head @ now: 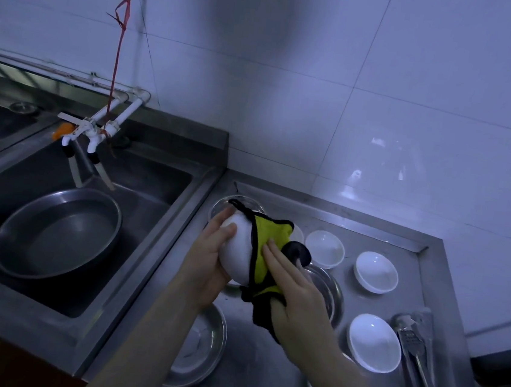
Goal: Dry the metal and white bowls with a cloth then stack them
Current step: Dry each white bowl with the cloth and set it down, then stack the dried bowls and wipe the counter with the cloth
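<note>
My left hand [209, 261] holds a white bowl [239, 248] tilted on its side above the steel counter [261, 367]. My right hand [296, 298] presses a yellow cloth with black trim [269, 242] against the bowl. Three more white bowls [324, 248] [377, 271] [374, 343] sit upright on the counter to the right. A metal bowl [200, 348] lies near the counter's front left, a second metal bowl [327, 290] is partly hidden under my right hand, and a third metal bowl [223, 204] shows behind the cloth.
A deep sink [160, 183] on the left holds a large metal pan [57, 232], with white taps [96, 135] above it. Metal tongs [417, 352] lie along the counter's right edge. A black knobbed object [298, 252] sits behind my right fingers. Tiled wall at the back.
</note>
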A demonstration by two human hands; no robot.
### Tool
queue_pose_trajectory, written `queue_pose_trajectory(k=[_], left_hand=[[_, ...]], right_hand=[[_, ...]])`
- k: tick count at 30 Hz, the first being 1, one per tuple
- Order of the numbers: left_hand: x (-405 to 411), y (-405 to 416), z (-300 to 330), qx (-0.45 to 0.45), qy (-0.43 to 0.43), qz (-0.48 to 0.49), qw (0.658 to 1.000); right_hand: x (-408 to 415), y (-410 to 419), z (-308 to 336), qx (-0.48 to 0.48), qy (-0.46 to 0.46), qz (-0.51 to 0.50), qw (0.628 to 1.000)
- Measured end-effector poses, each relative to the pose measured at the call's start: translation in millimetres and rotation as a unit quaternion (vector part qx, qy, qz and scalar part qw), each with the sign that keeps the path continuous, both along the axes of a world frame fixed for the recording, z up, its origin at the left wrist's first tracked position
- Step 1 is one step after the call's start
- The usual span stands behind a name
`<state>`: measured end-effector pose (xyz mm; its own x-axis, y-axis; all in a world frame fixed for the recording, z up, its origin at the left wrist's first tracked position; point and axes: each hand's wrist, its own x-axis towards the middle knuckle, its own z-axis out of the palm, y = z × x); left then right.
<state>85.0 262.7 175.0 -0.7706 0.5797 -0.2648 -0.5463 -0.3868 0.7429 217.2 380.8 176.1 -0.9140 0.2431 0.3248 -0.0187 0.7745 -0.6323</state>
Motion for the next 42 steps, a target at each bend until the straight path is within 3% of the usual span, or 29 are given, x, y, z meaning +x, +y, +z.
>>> queue_pose_trajectory(k=[4, 14, 17, 21, 26, 29, 32, 36, 38, 42], left_hand=[[3.2, -0.7, -13.6, -0.03, -0.006, -0.042, 0.999], [-1.0, -7.2, -44.1, -0.045, -0.073, 0.015, 0.996], [4.0, -9.4, -57.9, -0.096, -0.083, 0.025, 0.992], [14.5, -15.5, -86.8, -0.22, -0.046, -0.037, 0.974], [59.5, -7.8, -131.7, -0.373, 0.212, -0.15, 0.891], [90.3, -6.2, -159.1, -0.409, 0.408, -0.238, 0.781], [110.7, -3.2, -185.1, -0.432, 0.507, -0.35, 0.658], [129.6, 1.0, -213.0, -0.421, 0.616, -0.353, 0.564], [132.6, 1.7, -220.7, -0.424, 0.643, -0.329, 0.546], [141.6, 8.1, -219.3, -0.392, 0.658, -0.294, 0.572]], right_hand=[[-16.9, 1.4, 2.1, 0.02, -0.033, 0.009, 0.999], [-3.5, 12.6, -40.1, -0.037, -0.087, 0.004, 0.996], [8.0, 24.9, -55.7, -0.068, -0.117, -0.054, 0.989], [23.3, 38.2, -69.5, -0.101, -0.101, -0.138, 0.98], [32.9, 55.3, -87.3, -0.108, -0.067, -0.208, 0.97], [34.9, 66.3, -90.9, -0.103, -0.051, -0.22, 0.969], [35.4, 77.6, -97.3, -0.097, -0.059, -0.208, 0.971], [39.0, 89.4, -108.7, -0.093, -0.079, -0.19, 0.974], [41.5, 93.1, -114.3, -0.094, -0.085, -0.184, 0.975], [39.7, 99.6, -121.9, -0.078, -0.095, -0.169, 0.978]])
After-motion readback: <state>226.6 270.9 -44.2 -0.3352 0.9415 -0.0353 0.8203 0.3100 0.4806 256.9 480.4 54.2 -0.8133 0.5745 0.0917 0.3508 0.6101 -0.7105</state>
